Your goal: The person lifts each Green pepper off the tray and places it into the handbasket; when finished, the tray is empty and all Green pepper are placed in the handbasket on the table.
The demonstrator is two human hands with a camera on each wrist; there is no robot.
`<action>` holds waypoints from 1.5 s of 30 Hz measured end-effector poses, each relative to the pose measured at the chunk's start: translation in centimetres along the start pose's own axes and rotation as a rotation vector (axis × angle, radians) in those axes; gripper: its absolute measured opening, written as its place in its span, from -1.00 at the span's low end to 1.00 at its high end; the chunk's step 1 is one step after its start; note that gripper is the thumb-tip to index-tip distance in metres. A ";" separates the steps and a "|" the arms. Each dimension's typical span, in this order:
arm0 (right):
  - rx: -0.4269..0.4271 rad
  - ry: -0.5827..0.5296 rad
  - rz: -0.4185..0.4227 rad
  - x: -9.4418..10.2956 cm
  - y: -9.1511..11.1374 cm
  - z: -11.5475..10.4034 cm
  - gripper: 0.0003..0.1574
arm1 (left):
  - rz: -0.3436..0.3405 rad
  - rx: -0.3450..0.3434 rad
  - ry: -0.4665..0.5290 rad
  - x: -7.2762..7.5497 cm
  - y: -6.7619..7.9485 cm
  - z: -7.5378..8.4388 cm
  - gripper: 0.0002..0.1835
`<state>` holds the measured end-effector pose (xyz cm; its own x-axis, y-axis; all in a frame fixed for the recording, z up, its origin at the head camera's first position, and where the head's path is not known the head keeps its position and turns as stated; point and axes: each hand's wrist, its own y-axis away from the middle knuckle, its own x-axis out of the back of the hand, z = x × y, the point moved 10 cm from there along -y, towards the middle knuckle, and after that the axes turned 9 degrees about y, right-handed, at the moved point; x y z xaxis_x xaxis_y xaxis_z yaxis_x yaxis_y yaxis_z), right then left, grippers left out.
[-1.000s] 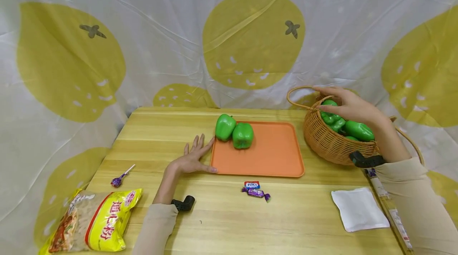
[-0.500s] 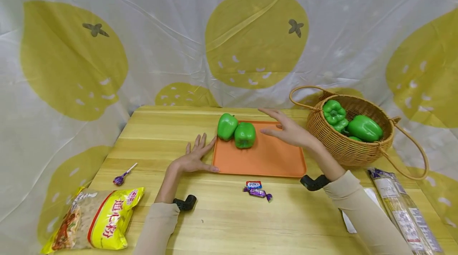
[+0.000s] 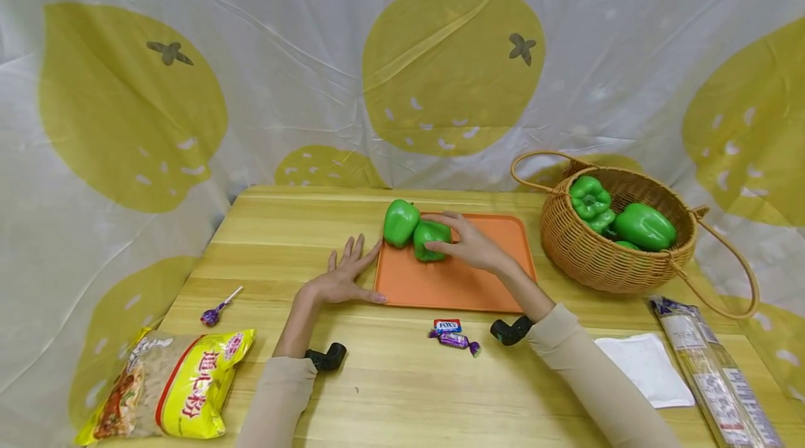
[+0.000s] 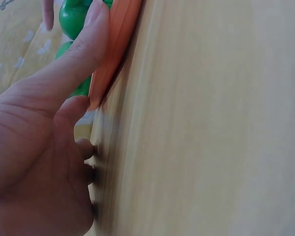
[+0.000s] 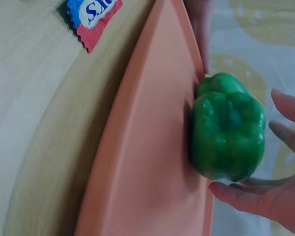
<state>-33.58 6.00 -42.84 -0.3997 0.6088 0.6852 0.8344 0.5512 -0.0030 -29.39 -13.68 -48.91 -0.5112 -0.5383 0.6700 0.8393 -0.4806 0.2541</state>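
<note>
Glossy green bell pepper, blocky [image 3: 425, 235]: on the left half of a flat, rectangular orange tray [image 3: 409, 287], between the two hands. Beside it, toward the tray's far left corner, a second glossy green bell pepper [image 3: 400, 223].

Right hand [image 3: 472, 242]: at the first pepper's right side, thumb and fingers parted around it, no hold closed. Left hand [image 3: 339, 284]: fingers spread, at the tray's left edge, thumb at the near corner; grasps neither pepper.

Right wrist view: shows a gap between the raised fingers and the pepper, plus the hollow in its top; thumb tip just beside its lower side, contact uncertain. The second pepper is mostly hidden there. Left wrist view: shows the left thumb lying against the tray's rim, peppers partly covered behind it.

Head view only: round brown wicker basket [image 3: 591, 266] with more green peppers [image 3: 644, 226], right of the tray on the pale wooden bench [image 3: 402, 392].
</note>
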 end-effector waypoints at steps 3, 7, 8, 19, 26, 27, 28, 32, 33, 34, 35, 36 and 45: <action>-0.004 -0.001 0.022 -0.3 -0.3 0.1 -0.27 | -0.002 0.001 -0.008 0.0 0.0 0.0 0.20; -0.032 0.016 0.068 -0.5 -0.7 0.4 -0.35 | -0.008 0.008 -0.004 0.1 0.0 0.1 0.20; -0.036 0.025 0.082 -0.4 -0.8 0.4 -0.37 | -0.009 0.010 -0.003 0.1 0.0 0.1 0.20; 0.017 0.085 0.044 0.2 -0.5 -0.1 -0.52 | 0.002 0.000 -0.001 0.2 0.1 0.3 0.19; 0.103 0.088 -0.093 0.3 0.7 -0.3 -0.50 | -0.001 -0.001 0.015 0.1 0.1 0.2 0.21; 0.109 0.088 -0.114 0.2 1.0 -0.3 -0.50 | 0.000 -0.001 0.013 0.1 0.1 0.2 0.21; 0.109 0.085 -0.133 0.2 1.2 -0.2 -0.50 | 0.001 -0.002 0.011 0.1 0.0 0.2 0.21; 0.089 0.082 -0.200 0.3 2.0 0.3 -0.50 | 0.000 -0.009 0.008 0.0 0.0 0.2 0.21; 0.088 0.083 -0.215 0.3 2.2 0.4 -0.50 | -0.001 -0.010 0.008 0.0 0.0 0.2 0.21; 0.088 0.080 -0.230 0.4 2.4 0.5 -0.49 | -0.004 -0.008 0.010 0.0 0.0 0.2 0.21; 0.093 0.080 -0.245 0.4 2.6 0.6 -0.49 | -0.005 -0.010 0.013 0.0 0.0 0.2 0.21; 0.095 0.073 -0.260 0.5 2.8 0.6 -0.49 | -0.005 -0.010 0.015 0.0 0.0 0.2 0.20; 0.085 0.044 -0.362 1.8 4.5 1.2 -0.48 | 0.003 -0.001 0.003 0.1 0.0 0.2 0.20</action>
<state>-31.00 10.24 -42.55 -0.6448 0.3419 0.6836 0.6067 0.7729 0.1858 -29.42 -13.56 -48.68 -0.5091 -0.5417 0.6688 0.8407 -0.4795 0.2516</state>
